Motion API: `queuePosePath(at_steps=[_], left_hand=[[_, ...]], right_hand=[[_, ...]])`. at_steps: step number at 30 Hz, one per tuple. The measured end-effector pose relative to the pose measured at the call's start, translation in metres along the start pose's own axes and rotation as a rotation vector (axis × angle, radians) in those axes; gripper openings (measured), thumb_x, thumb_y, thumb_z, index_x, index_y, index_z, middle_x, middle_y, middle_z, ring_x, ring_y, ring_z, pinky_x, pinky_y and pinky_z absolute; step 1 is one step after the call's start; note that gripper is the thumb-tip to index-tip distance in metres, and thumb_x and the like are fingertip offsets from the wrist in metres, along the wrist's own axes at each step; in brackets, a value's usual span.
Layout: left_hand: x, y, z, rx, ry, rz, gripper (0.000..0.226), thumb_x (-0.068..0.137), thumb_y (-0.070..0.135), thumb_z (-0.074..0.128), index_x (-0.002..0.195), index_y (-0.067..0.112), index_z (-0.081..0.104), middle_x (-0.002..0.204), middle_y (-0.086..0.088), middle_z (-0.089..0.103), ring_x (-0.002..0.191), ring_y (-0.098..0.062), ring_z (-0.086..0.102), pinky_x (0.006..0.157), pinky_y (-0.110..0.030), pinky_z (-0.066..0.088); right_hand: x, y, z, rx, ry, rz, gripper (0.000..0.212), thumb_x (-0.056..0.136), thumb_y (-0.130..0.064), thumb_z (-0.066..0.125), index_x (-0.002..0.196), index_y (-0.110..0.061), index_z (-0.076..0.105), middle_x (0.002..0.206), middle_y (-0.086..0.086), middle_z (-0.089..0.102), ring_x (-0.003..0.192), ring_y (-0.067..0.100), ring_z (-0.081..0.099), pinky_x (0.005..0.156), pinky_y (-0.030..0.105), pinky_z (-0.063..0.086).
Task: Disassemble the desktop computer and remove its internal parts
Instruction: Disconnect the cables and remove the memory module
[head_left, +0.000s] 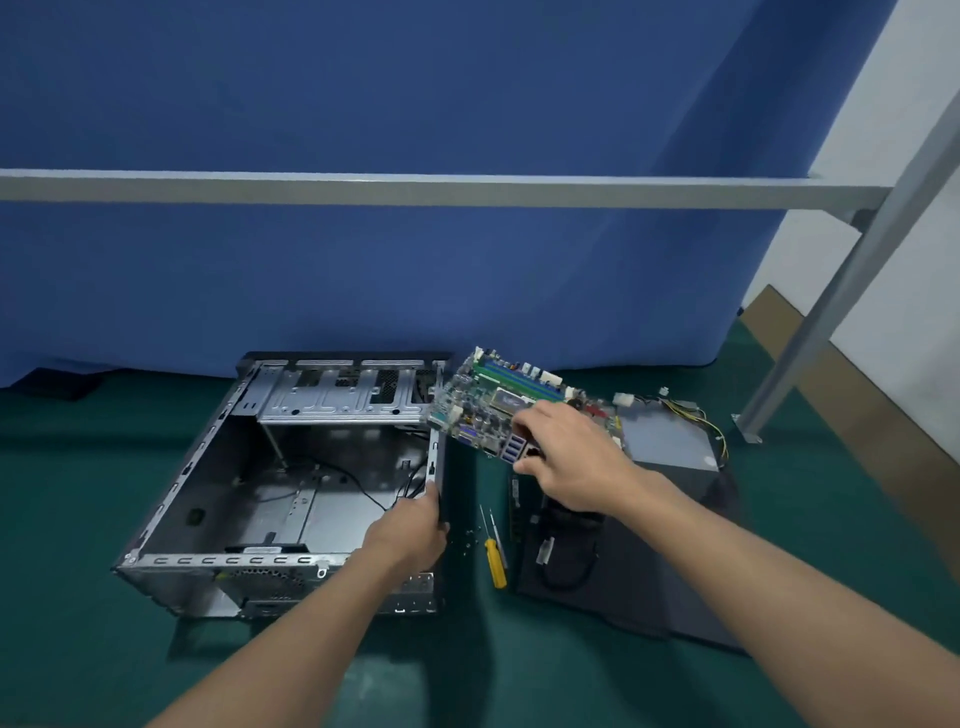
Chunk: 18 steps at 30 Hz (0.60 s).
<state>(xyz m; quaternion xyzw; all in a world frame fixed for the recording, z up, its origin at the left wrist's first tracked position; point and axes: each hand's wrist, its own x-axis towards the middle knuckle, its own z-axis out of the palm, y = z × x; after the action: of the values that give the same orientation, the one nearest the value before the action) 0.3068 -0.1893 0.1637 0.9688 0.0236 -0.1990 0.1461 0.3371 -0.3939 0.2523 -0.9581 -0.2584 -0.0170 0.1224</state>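
Note:
An open grey computer case (171, 499) lies on its side on the green floor, its inside nearly bare apart from a few black cables. My left hand (413, 535) grips the case's right wall near the front corner. My right hand (569, 462) holds the green motherboard (483, 405) by its port edge, tilted in the air just right of the case and above the floor. A grey power supply (667, 439) with yellow and black wires lies to the right, behind the board.
A yellow-handled screwdriver (496, 564) and small loose screws lie between the case and a black side panel (639, 577) carrying black parts. A blue curtain hangs behind. A grey metal bar (415, 188) crosses overhead, and a slanted post stands at right.

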Motion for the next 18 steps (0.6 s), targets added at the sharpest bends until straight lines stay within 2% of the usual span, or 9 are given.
queuePosePath(at_steps=[2, 4, 5, 6, 8, 15, 18], left_hand=[[0.001, 0.002, -0.002, 0.044, -0.013, -0.006, 0.043, 0.098, 0.026, 0.047, 0.137, 0.012, 0.033, 0.133, -0.014, 0.052, 0.121, -0.033, 0.051, 0.089, -0.042, 0.046], [0.004, 0.004, -0.002, 0.077, -0.003, 0.033, 0.06, 0.098, 0.023, 0.046, 0.15, 0.01, 0.019, 0.157, -0.013, 0.023, 0.142, -0.03, 0.026, 0.109, -0.043, 0.035], [0.006, 0.006, -0.003, 0.082, -0.006, 0.058, 0.067, 0.098, 0.021, 0.046, 0.154, 0.009, 0.009, 0.162, -0.008, 0.007, 0.148, -0.026, 0.011, 0.117, -0.041, 0.025], [0.008, 0.008, -0.004, 0.09, -0.013, 0.078, 0.071, 0.098, 0.018, 0.044, 0.155, 0.008, 0.003, 0.163, -0.006, -0.001, 0.15, -0.021, 0.002, 0.12, -0.039, 0.018], [0.013, 0.012, -0.005, 0.12, -0.016, 0.076, 0.07, 0.096, 0.013, 0.043, 0.154, 0.005, 0.005, 0.164, -0.005, 0.0, 0.15, -0.018, 0.0, 0.121, -0.038, 0.016], [0.03, 0.022, -0.013, 0.245, -0.013, 0.018, 0.061, 0.091, 0.006, 0.044, 0.149, -0.001, 0.024, 0.161, -0.011, 0.016, 0.148, -0.026, 0.018, 0.116, -0.04, 0.027], [0.031, 0.024, -0.015, 0.234, -0.053, 0.031, 0.067, 0.092, 0.004, 0.042, 0.152, 0.001, 0.013, 0.163, -0.01, 0.003, 0.15, -0.023, 0.007, 0.119, -0.039, 0.021]], right_hand=[[-0.007, 0.018, 0.016, -0.047, 0.007, 0.001, 0.04, 0.091, -0.034, 0.061, 0.122, -0.014, 0.048, 0.113, 0.0, 0.051, 0.107, 0.02, 0.046, 0.087, 0.037, 0.045], [-0.011, 0.035, 0.028, -0.105, -0.015, -0.008, 0.041, 0.09, -0.032, 0.062, 0.123, -0.012, 0.048, 0.115, 0.001, 0.052, 0.105, 0.021, 0.047, 0.083, 0.037, 0.048], [-0.013, 0.043, 0.033, -0.13, -0.036, -0.009, 0.042, 0.09, -0.031, 0.063, 0.124, -0.012, 0.048, 0.117, 0.002, 0.052, 0.106, 0.021, 0.047, 0.081, 0.037, 0.049], [-0.015, 0.05, 0.039, -0.149, -0.055, -0.006, 0.043, 0.089, -0.03, 0.064, 0.125, -0.011, 0.048, 0.118, 0.003, 0.052, 0.106, 0.021, 0.047, 0.08, 0.037, 0.05], [-0.02, 0.063, 0.05, -0.171, -0.084, 0.012, 0.045, 0.089, -0.031, 0.064, 0.125, -0.011, 0.048, 0.12, 0.003, 0.052, 0.107, 0.02, 0.046, 0.076, 0.035, 0.051], [-0.035, 0.089, 0.089, -0.173, -0.143, 0.131, 0.044, 0.087, -0.026, 0.067, 0.124, -0.011, 0.051, 0.12, 0.002, 0.053, 0.109, 0.019, 0.045, 0.07, 0.033, 0.053], [-0.044, 0.099, 0.097, -0.186, -0.169, 0.193, 0.042, 0.084, -0.023, 0.07, 0.121, -0.013, 0.053, 0.117, 0.0, 0.056, 0.105, 0.018, 0.046, 0.058, 0.028, 0.047]])
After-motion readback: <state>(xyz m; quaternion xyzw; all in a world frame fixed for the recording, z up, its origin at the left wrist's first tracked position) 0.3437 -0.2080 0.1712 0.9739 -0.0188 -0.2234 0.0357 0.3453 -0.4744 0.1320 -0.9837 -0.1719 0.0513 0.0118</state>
